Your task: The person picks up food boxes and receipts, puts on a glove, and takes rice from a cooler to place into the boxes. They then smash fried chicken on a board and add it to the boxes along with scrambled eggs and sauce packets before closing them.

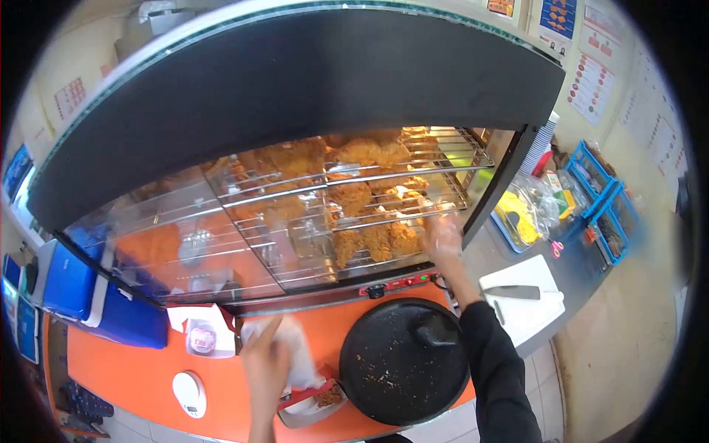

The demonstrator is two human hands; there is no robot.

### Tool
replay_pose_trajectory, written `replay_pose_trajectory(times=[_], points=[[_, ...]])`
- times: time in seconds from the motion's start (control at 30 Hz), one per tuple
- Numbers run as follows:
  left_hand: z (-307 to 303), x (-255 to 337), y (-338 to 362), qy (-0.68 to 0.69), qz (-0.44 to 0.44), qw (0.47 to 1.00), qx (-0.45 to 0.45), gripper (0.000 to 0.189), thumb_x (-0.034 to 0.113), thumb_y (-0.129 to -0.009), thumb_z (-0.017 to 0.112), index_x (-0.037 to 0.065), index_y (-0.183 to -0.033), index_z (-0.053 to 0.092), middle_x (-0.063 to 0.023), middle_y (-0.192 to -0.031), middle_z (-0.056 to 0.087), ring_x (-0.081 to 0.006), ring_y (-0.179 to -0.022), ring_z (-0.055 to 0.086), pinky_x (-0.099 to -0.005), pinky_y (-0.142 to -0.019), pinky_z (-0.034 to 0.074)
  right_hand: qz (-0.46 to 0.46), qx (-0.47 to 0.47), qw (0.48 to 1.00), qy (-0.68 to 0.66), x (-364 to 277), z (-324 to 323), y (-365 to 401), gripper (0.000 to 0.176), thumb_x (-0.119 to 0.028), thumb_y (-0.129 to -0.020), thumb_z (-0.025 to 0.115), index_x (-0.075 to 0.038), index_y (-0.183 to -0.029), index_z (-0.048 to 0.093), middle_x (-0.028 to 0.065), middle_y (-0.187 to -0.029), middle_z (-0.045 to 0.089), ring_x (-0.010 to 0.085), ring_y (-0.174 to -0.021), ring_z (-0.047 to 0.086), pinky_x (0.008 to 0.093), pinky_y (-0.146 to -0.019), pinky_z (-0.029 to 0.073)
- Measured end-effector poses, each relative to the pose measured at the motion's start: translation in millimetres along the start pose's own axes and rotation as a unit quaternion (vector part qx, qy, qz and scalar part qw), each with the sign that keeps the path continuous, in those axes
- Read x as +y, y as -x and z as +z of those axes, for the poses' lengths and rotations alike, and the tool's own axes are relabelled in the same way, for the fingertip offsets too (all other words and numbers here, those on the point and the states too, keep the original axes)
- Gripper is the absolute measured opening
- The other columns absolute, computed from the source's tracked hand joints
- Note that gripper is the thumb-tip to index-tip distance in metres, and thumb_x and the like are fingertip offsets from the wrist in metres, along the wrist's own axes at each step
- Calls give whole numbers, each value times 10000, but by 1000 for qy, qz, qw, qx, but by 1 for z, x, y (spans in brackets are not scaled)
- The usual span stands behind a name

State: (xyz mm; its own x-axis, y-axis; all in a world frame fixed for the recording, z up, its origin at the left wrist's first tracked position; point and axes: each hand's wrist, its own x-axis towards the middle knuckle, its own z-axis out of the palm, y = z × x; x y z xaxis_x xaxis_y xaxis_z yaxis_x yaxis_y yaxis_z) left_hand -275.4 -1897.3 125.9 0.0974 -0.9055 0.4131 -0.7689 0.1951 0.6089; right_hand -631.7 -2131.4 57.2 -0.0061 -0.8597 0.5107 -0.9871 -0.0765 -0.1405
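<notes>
My right hand (444,238) reaches into the open right side of the heated display cabinet, beside fried chicken pieces (377,242) on the wire racks. It looks pale, perhaps gloved, and blurred; its fingers and anything in them are hard to make out. Down at the left, my left hand (267,358) is over the orange counter, blurred, next to a white paper bag (295,354). Just below the bag lies an open box (314,408) with brown food in it. A round black tray (402,362) with crumbs and a dark utensil (436,332) sits between my arms.
On the counter's left are a small white scale (190,393) and an open carton (213,332) holding a lidded cup. A blue cooler (111,299) stands beyond. At the right are a white cutting board (528,295) with a knife, blue baskets (602,207) and a yellow-filled tray (519,219).
</notes>
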Motion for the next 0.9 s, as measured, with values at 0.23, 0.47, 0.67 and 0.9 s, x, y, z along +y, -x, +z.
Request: replay_pose_trajectory(times=[0.23, 0.47, 0.67, 0.9], points=[[65, 26, -102, -57, 32, 961, 270, 292, -28, -766, 560, -15, -1046, 640, -209, -820, 620, -334, -728, 615, -425, -664, 464, -11, -35, 982, -183, -59, -117, 155, 448, -88, -563, 656, -130, -1009, 640, 163, -986, 588, 373, -917, 563, 436, -804, 472], [85, 23, -111, 38, 53, 970, 235, 186, -13, -773, 572, 2, -925, 678, -175, -845, 670, -286, -752, 646, -380, -737, 478, -49, -153, 953, -257, -20, -102, 270, 400, -190, -636, 744, -188, -1032, 682, 164, -1032, 607, 342, -935, 594, 443, -785, 484], [132, 82, -125, 152, 165, 974, 36, 322, -65, -756, 537, 31, -1034, 668, -161, -850, 655, -285, -777, 632, -382, -705, 487, -108, -219, 959, -145, 57, -53, 218, 848, -232, -649, 784, -225, -1388, 368, 220, -1197, 522, 385, -1068, 530, 457, -906, 432], [217, 163, -126, 204, 180, 961, 57, 354, -63, -743, 541, 40, -1066, 644, -183, -906, 600, -361, -834, 595, -426, -740, 483, 72, -350, 934, 25, -1, -40, 172, 909, -487, -743, 648, -96, -1451, 232, 131, -982, 658, 294, -904, 644, 403, -774, 509]])
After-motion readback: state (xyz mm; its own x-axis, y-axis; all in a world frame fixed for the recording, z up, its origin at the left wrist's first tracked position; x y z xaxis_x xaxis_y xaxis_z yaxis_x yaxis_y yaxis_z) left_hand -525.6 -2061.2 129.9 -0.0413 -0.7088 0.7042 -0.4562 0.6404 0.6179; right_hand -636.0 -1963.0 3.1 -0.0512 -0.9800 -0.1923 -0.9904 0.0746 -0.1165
